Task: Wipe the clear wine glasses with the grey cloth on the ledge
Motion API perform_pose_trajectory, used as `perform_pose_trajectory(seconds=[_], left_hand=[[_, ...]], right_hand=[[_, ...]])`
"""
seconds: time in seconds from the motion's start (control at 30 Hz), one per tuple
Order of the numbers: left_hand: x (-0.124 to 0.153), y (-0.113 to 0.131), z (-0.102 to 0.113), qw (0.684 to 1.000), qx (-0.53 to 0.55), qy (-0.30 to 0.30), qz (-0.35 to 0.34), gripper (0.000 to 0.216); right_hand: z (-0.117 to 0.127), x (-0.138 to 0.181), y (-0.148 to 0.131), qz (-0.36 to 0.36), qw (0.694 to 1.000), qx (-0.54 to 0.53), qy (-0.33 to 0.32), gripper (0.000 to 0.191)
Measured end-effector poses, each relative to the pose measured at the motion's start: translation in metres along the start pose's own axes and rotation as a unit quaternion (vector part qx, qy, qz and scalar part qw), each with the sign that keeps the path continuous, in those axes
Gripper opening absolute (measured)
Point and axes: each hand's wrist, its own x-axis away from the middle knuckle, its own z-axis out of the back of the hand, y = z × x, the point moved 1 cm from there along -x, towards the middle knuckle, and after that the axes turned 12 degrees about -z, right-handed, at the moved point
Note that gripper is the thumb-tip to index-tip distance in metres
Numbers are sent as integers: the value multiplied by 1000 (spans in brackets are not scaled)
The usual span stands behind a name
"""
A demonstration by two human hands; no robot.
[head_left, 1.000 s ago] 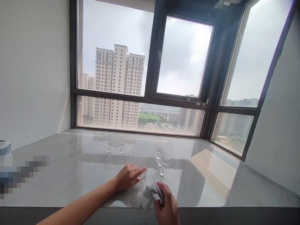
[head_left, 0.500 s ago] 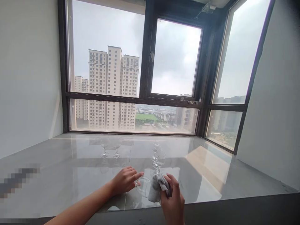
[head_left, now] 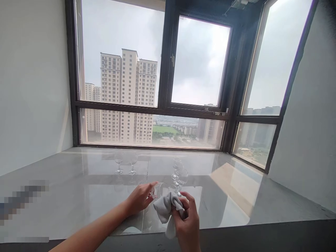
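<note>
above the glossy sill [head_left: 78,196], left hand [head_left: 139,199] pinches a faint glass [head_left: 159,190], right hand [head_left: 187,224] clutches cloth [head_left: 166,210].

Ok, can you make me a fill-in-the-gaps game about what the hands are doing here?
The left hand holds a small clear drinking ___.
The right hand grips a crumpled pale grey ___.
Farther back, ___ more clear stemmed glasses stand on the glossy grey stone ledge.
Missing words: glass; cloth; four.

glasses [head_left: 180,176] just ahead — blocking, left counter [head_left: 65,199] open
</note>
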Motion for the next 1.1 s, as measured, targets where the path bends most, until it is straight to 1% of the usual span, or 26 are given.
perform_pose_trajectory(seconds=[0.1,0.17,0.2,0.23,0.3,0.37,0.4,0.47,0.53,0.6,0.7,0.73,0.8,0.93,1.1], left_hand=[[2,-2,-2,1000,1,-6,9,49],[3,-3,-2,1000,6,-5,12,48],[3,-3,-2,1000,11,-4,18,46],[3,-3,-2,999,18,-3,26,42],[0,-4,-3,998,40,1,57,27],[-7,-5,-5,992,67,15,101,13],[-12,-7,-7,988,81,26,127,12],[-23,-11,-14,977,103,57,180,20],[-37,-18,-27,961,126,90,230,25],[-51,-27,-43,942,156,114,273,27],[-69,-39,-65,922,184,128,317,24],[-74,-43,-71,918,188,128,324,23],[-81,-49,-80,916,198,122,327,19],[-83,-55,-87,917,211,103,321,14],[-80,-56,-85,924,200,71,317,15]], right_hand=[[-6,0,-4,-44,997,-55,16,50],[-4,-4,-6,-71,993,-80,45,54],[0,-8,-6,-83,990,-87,72,56],[7,-14,-6,-92,986,-92,108,58],[26,-28,-4,-109,968,-96,205,62],[51,-46,0,-106,952,-87,273,68],[63,-55,4,-104,947,-64,297,71],[86,-70,13,-101,938,18,331,72],[102,-81,25,-116,932,104,328,69],[110,-88,37,-123,924,185,313,62],[111,-92,49,-101,929,261,243,57],[110,-93,52,-94,932,276,217,57],[108,-94,54,-86,933,295,188,55],[108,-97,55,-77,930,308,185,50],[110,-99,58,-96,927,312,182,47]])
